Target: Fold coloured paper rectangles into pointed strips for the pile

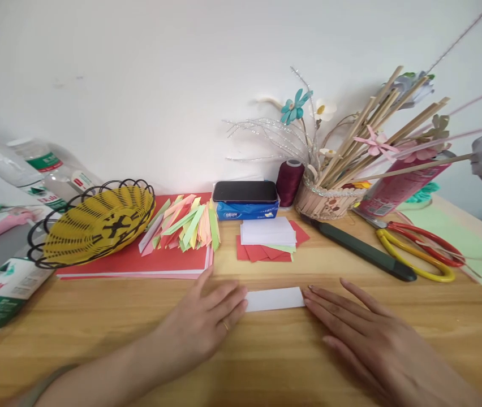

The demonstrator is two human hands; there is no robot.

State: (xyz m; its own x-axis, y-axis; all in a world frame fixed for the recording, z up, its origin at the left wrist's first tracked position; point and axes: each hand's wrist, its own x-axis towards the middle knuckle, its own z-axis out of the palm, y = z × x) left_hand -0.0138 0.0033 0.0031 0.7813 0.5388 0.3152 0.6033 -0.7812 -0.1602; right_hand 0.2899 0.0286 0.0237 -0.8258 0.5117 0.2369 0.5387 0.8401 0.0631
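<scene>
A narrow white paper strip (275,299) lies flat on the wooden table (283,356) between my hands. My left hand (207,314), with a ring on one finger, rests its stretched fingers on the strip's left end. The fingers of my right hand (364,322) lie flat at the right end, touching the edge. Just behind, a small stack of white paper pieces (266,232) sits on red paper pieces (262,252), with a bit of green showing.
Folded coloured paper strips (190,226) and a yellow woven basket (100,226) lie on red sheets (139,261) at left. Behind stand a phone (245,191) on a blue tissue pack (245,211) and dark red thread (291,181). Scissors (423,249) and a dark green-handled tool (364,251) lie right.
</scene>
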